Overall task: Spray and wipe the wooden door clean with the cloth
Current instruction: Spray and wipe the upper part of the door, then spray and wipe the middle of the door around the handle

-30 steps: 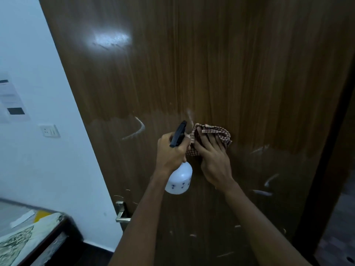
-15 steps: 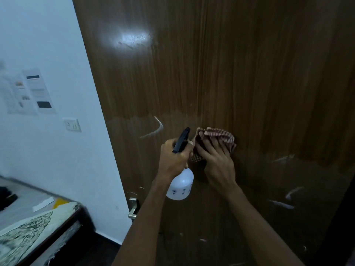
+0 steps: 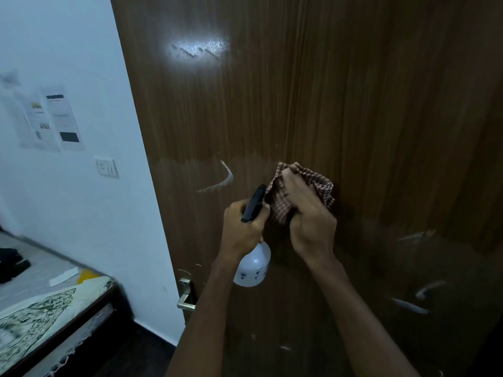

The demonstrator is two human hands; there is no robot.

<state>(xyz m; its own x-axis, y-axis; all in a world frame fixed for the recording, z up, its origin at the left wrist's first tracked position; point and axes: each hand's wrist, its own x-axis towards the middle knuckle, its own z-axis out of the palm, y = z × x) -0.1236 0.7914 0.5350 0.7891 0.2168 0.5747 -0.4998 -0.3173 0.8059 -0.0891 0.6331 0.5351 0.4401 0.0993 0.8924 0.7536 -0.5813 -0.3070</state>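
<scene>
- Head view: wooden door (image 3: 340,104) streaked white beside the right hand (image 3: 307,219) gripping the checked cloth (image 3: 321,183).
- Left hand (image 3: 242,227) grips the spray bottle (image 3: 253,268) just left of it.
- Wall papers (image 3: 51,118) blurred, unreadable.

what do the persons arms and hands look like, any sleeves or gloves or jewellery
Both forearms are bare right up to the bottom edge of the head view, so no sleeves show. The left hand and the right hand wear no gloves. No watch, bracelet or ring is visible on either wrist or on the fingers that show. The picture is dim and slightly blurred, so small details could be missed.
</scene>
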